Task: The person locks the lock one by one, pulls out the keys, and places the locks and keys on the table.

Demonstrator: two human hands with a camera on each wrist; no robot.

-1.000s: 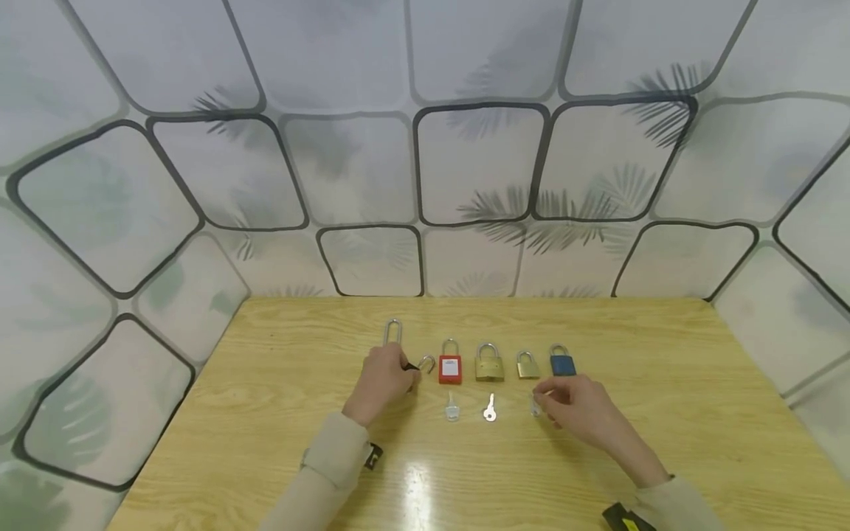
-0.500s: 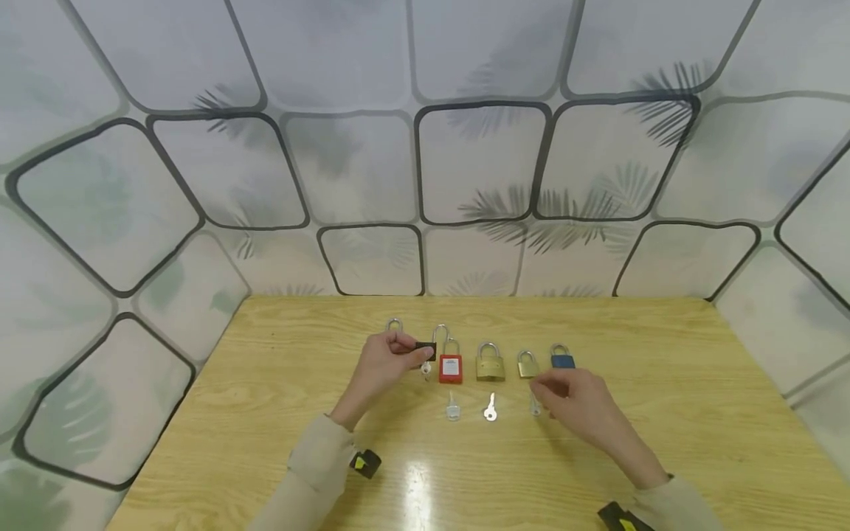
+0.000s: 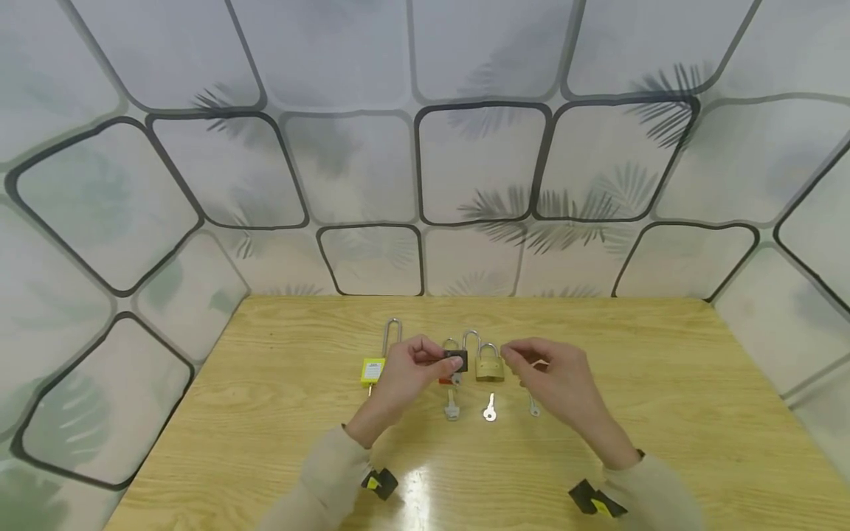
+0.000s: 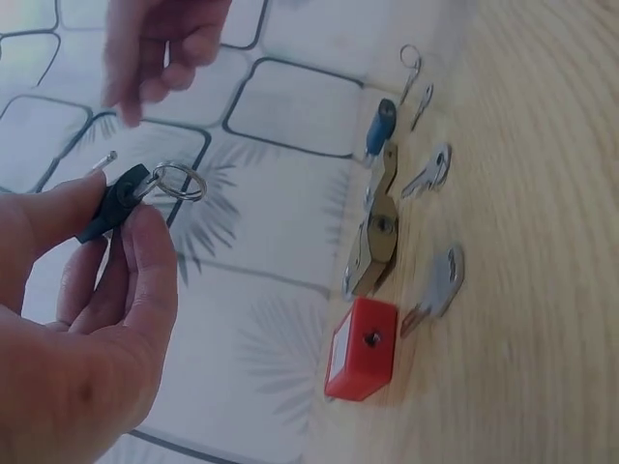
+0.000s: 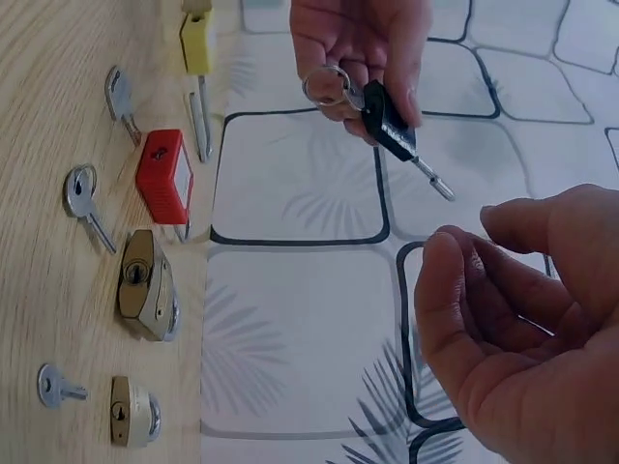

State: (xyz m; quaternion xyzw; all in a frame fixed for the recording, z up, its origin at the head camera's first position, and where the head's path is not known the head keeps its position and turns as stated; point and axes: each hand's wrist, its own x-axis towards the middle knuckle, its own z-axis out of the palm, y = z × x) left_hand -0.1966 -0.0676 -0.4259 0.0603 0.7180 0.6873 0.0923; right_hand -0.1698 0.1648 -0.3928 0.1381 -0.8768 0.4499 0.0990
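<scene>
My left hand (image 3: 406,376) pinches a small black padlock (image 3: 456,360) between thumb and fingers, raised over the row of locks. Its shackle (image 5: 433,180) is swung out of the body on one side. From the bottom of the lock sticks a key with a split ring (image 4: 181,181). My right hand (image 3: 560,376) is just to the right, thumb and fingers bent with a gap between them and nothing in the grip. Behind the held lock, a red padlock (image 4: 363,348) is partly covered in the head view. A large brass padlock (image 3: 490,369) stands between the hands.
On the wooden table (image 3: 265,457), a yellow padlock (image 3: 372,371) with a long shackle is at the left. A small brass padlock (image 5: 135,411) and a blue padlock (image 4: 382,126) continue the row. Loose keys, including a silver one (image 3: 490,408), lie in front. A patterned backdrop (image 3: 465,169) rises behind.
My left hand has lifted the black padlock and carried it right, over the red one, uncovering the yellow padlock. The right hand has moved up and left from a key on the table.
</scene>
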